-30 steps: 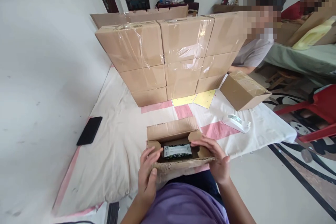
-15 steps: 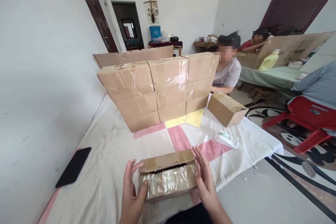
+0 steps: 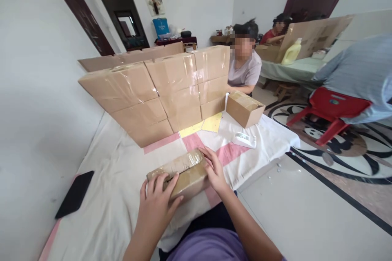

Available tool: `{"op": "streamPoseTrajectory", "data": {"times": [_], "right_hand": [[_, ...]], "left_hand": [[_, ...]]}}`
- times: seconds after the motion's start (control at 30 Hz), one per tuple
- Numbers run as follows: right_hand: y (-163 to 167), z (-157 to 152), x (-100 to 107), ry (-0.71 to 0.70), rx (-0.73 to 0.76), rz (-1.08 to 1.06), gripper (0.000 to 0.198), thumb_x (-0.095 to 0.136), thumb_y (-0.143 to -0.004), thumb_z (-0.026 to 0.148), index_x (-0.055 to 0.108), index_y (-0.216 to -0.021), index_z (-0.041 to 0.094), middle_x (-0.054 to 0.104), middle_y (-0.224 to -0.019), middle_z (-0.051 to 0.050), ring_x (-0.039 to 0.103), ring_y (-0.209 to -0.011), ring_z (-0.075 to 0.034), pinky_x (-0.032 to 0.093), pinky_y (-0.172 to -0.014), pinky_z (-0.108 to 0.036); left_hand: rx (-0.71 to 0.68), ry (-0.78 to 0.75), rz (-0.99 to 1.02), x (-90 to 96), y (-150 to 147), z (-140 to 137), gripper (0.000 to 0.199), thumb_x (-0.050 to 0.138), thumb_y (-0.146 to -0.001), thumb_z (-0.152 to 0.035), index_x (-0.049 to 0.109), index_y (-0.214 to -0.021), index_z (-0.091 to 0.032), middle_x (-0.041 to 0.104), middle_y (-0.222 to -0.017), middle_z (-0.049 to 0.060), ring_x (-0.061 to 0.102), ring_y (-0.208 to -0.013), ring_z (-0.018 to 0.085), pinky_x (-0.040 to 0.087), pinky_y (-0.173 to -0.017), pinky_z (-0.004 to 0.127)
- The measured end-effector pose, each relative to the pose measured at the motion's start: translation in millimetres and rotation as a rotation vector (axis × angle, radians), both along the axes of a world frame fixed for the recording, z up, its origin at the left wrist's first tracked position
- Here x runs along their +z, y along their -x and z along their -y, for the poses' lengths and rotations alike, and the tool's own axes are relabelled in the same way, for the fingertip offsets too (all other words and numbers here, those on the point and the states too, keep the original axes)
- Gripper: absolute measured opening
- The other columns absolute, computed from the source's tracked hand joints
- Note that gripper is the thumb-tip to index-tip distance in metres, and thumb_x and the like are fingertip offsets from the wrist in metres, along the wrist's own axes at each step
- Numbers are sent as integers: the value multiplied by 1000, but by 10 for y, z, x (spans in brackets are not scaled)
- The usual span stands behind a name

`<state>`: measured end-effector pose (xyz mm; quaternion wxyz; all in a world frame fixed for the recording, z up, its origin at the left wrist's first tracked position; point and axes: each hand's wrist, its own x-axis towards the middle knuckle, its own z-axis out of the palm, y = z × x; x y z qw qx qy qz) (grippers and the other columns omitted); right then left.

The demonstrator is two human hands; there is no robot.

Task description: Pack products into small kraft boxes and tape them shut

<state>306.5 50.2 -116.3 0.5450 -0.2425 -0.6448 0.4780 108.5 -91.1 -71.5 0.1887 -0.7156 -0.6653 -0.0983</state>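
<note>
A small brown cardboard box [image 3: 190, 181] with shiny clear tape along its far side lies on the cloth in front of me. A dark gap runs along its top, partly covered by my fingers. My left hand [image 3: 159, 191] grips the left end, its fingers bent over the top and the thumb on the near side. At the other end, my right hand [image 3: 215, 171] holds the box with its fingers around the right edge. Beyond the box stands a wall of taped cardboard boxes [image 3: 180, 102], stacked in three columns.
Another taped cardboard box [image 3: 245, 110] stands at the table's far right, near a white tape dispenser [image 3: 244, 140]. Yellow paper pieces [image 3: 211, 123] lie below the box wall. A flat black device [image 3: 75, 194] is at the left edge. A person [image 3: 245, 65] sits behind the boxes.
The small box has been turned, so its shiny taped side now faces away from me. My left hand has moved over its top. The view has shifted, with surroundings appearing further left.
</note>
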Motion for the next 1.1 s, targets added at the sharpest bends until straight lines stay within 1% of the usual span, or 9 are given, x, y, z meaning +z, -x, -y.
{"op": "streamPoseTrajectory", "data": {"times": [0.17, 0.3, 0.4, 0.53, 0.6, 0.73, 0.83, 0.93, 1.1], "right_hand": [[-247, -50, -164, 232, -42, 29, 36, 45, -100, 44, 63, -126, 26, 68, -129, -9, 66, -118, -25, 49, -106, -46], [-681, -239, -433, 410, -350, 56, 29, 53, -88, 42, 66, -104, 21, 73, -112, -10, 72, -91, -25, 58, -79, -41], [-1109, -505, -487, 388, -544, 95, 31, 50, -83, 38, 63, -103, 19, 70, -114, -12, 70, -95, -27, 57, -76, -40], [-1651, -920, -380, 284, -731, 161, 47, 56, -78, 34, 58, -122, 19, 57, -139, -16, 51, -128, -31, 46, -100, -48], [-1833, -1098, -337, 241, -708, 203, 54, 61, -73, 31, 58, -126, 19, 54, -143, -16, 45, -133, -31, 41, -106, -48], [-1971, -1301, -373, 219, -565, 249, 51, 65, -71, 30, 62, -120, 18, 67, -127, -14, 58, -118, -28, 46, -98, -45], [-1951, -1342, -457, 210, -553, 228, 46, 61, -77, 38, 62, -118, 17, 68, -125, -14, 60, -115, -26, 47, -99, -42], [-1903, -1366, -518, 219, -610, 199, 42, 55, -81, 41, 61, -115, 17, 69, -121, -14, 61, -113, -26, 46, -100, -40], [-1853, -1437, -581, 257, -721, 187, 34, 49, -81, 37, 62, -106, 18, 71, -109, -11, 63, -102, -24, 47, -95, -37]], "left_hand": [[11, -36, 3, -43, -22, 51, 49, 62, -91, -45, 62, -138, -30, 60, -129, 13, 56, -113, 34, 39, -101, 52], [34, -42, 16, -50, -56, 97, 49, 54, -95, -48, 62, -139, -28, 55, -143, 13, 53, -123, 37, 37, -105, 55], [30, -30, 42, -57, -61, 68, 49, 48, -98, -47, 61, -140, -25, 54, -148, 12, 52, -128, 36, 35, -109, 56], [2, -23, 81, -50, 17, -99, 49, 45, -99, -48, 59, -140, -25, 56, -147, 10, 55, -128, 35, 35, -111, 56], [-7, -9, 89, -30, 74, -204, 49, 45, -98, -48, 59, -140, -25, 57, -147, 8, 56, -126, 34, 37, -109, 56], [-8, -84, 85, 26, 115, -320, 47, 46, -98, -43, 60, -138, -23, 60, -143, 11, 57, -126, 36, 35, -110, 60], [-185, -361, 83, 9, -45, -315, 31, 59, -93, -26, 68, -122, -26, 71, -124, 9, 62, -120, 32, 33, -113, 56], [-555, -612, 105, -102, -439, -369, 23, 70, -81, -11, 70, -97, -27, 77, -92, 1, 69, -94, 22, 43, -101, 40], [-813, -457, 316, -373, -1304, -886, 20, 65, -84, -6, 67, -93, -23, 75, -85, 0, 67, -85, 18, 43, -89, 36]]}}
